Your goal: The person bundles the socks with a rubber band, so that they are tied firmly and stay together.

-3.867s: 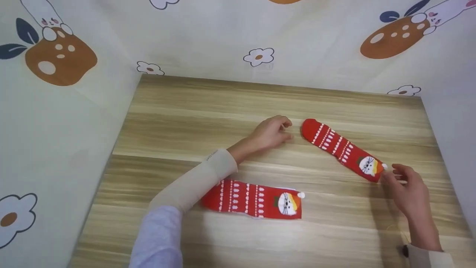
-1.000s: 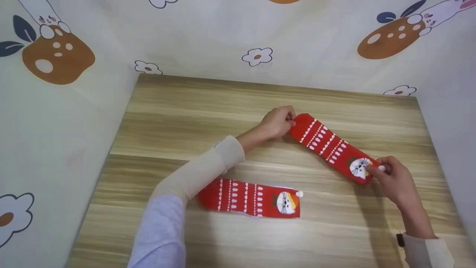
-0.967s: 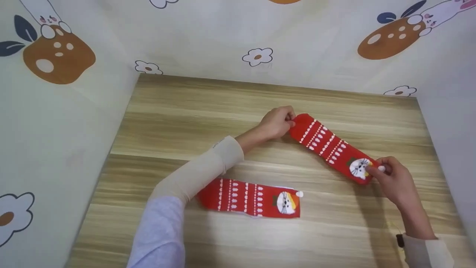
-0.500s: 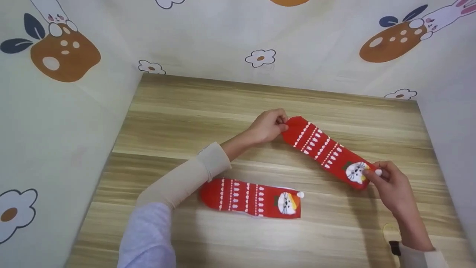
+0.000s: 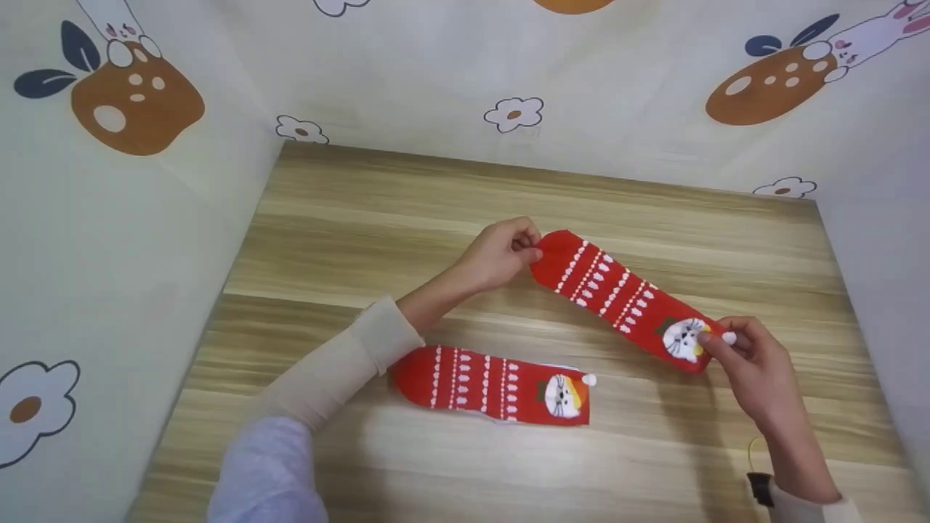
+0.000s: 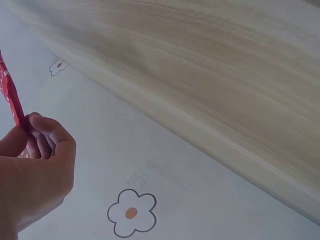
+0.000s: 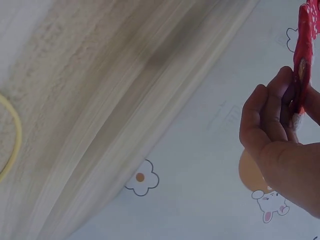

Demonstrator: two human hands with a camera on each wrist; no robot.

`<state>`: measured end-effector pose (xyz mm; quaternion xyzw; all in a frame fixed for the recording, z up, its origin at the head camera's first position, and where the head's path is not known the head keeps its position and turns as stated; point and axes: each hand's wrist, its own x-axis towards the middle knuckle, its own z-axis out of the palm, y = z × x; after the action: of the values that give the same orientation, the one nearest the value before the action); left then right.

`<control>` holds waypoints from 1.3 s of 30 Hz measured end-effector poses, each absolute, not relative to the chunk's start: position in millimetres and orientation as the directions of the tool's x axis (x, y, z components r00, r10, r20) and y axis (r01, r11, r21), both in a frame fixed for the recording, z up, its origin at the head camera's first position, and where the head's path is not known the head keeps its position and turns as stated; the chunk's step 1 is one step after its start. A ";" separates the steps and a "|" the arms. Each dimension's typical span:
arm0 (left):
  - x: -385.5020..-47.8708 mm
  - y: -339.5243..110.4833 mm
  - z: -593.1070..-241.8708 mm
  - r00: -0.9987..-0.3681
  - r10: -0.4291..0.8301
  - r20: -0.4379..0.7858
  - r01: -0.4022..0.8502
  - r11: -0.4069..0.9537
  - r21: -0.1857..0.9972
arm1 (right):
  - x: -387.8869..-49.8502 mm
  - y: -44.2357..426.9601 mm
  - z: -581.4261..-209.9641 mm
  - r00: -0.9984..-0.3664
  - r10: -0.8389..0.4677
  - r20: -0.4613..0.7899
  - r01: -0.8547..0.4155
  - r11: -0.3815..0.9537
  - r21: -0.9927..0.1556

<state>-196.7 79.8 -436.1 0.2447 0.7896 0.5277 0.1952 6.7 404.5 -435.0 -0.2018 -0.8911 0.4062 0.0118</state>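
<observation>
A red sock [image 5: 612, 289] with white bands and a cat face is stretched between my two hands, slanting down to the right. My left hand [image 5: 501, 253] pinches its toe end between thumb and fingers. At the cuff, beside a white pompom, my right hand [image 5: 752, 370] pinches the cat-face end. Both wrist views show the sock nearly edge-on, held off the table: by the left hand [image 6: 42, 165] and by the right hand [image 7: 280, 130]. A matching red sock [image 5: 494, 385] lies flat nearer to me, its toe close to my left sleeve.
The wood-grain table [image 5: 378, 211] is bounded by pale walls [image 5: 407, 80] printed with flowers, rabbits and orange fruit. A dark wrist piece with a yellow loop [image 5: 755, 454] hangs by my right forearm.
Both hands reached the far sock, took hold of its two ends and lifted it. Since then they have carried it left and slightly towards me. The nearer sock stays put.
</observation>
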 end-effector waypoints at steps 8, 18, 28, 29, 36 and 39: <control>-183.3 53.7 -435.6 -0.826 0.561 -0.045 0.167 0.321 0.932 | 6.1 388.2 -429.3 -0.929 0.342 -0.144 0.333 0.598 -0.729; -163.5 26.0 -433.2 -0.861 0.506 -0.051 0.130 0.315 0.940 | 4.2 369.3 -425.1 -0.946 0.305 -0.110 0.279 0.595 -0.754; -150.9 -1.9 -430.2 -0.883 0.454 -0.117 0.030 0.305 0.952 | 1.5 352.6 -421.8 -0.965 0.248 -0.091 0.219 0.559 -0.799; -149.5 -4.7 -430.0 -0.885 0.450 -0.122 0.023 0.304 0.952 | 0.9 351.2 -422.1 -0.965 0.245 -0.095 0.219 0.552 -0.805; -139.5 -23.1 -428.3 -0.880 0.452 -0.142 0.011 0.319 0.948 | -1.9 341.6 -425.2 -0.966 0.223 -0.132 0.234 0.531 -0.815; -135.6 -29.7 -426.9 -0.875 0.461 -0.146 0.008 0.317 0.949 | -2.9 337.7 -427.0 -0.967 0.210 -0.142 0.235 0.534 -0.812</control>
<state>-135.6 -29.7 -426.9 0.1493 0.7862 0.5652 0.2004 -2.9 337.7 -427.0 -0.1271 -0.8758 0.4655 -0.0137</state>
